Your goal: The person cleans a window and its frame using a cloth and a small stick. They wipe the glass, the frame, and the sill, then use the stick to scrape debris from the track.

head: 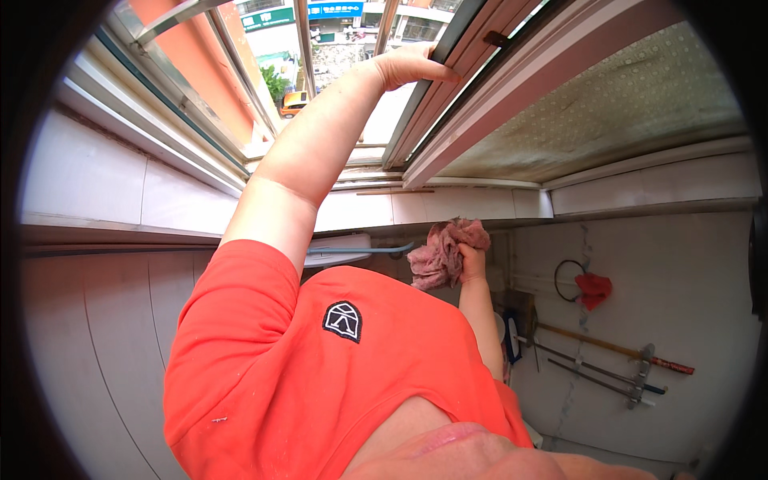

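Observation:
My left arm reaches up to the window, where my left hand (414, 65) grips the edge of a brown window sash (433, 99). The thumb lies on the inner side, and the other fingers are partly hidden behind the frame. Lower down, in front of my red shirt, my right hand (473, 263) holds a bunched pink cloth (441, 255) with dark stains. The cloth is below the white tiled sill (360, 210), apart from the window. A frosted, patterned pane (606, 108), smeared with dirt, is to the right of the sash.
Metal bars (304, 54) stand outside the window, with a street and an orange car (294, 103) far below. A pale blue rod (360, 249) runs under the sill. On the right wall are a ring with a red cloth (593, 291) and a rack (642, 375) of long handles.

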The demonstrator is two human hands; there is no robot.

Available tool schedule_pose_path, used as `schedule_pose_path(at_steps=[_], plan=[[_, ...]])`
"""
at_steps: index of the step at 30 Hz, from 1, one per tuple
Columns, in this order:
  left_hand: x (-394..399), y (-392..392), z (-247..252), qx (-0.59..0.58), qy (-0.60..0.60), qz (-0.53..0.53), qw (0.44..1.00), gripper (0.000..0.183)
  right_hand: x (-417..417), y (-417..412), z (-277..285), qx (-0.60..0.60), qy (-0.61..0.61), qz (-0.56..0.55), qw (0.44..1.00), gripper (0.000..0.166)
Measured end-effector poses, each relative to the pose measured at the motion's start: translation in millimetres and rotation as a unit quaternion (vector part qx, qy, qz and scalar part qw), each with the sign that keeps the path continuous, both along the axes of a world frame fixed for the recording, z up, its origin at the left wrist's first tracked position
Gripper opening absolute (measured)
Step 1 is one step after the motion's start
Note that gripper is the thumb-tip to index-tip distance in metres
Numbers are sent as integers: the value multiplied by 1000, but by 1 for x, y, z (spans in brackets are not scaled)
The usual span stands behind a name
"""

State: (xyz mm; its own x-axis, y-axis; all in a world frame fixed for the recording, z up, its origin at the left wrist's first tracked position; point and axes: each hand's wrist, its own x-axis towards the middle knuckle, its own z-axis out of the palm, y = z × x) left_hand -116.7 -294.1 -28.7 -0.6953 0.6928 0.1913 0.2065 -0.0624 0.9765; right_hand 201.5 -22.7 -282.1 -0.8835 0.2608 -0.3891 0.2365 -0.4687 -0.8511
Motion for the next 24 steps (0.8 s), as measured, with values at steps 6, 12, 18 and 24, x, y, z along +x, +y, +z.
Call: schedule_pose_path(at_steps=[6,12,18,24], plan=[[3,-13,4,-29,18,9,999,61,2,8,-2,16,-53,-36,998,53],[12,-14,-14,15,26,100,995,69,-5,27,-30,65,47,8,997,44],[36,-1,-39,134,97,214,963,75,1,16,-11,13,-18,-37,999,43],[34,6,-46,130,65,261,954,73,7,31,-6,-15,-39,-39,998,48]])
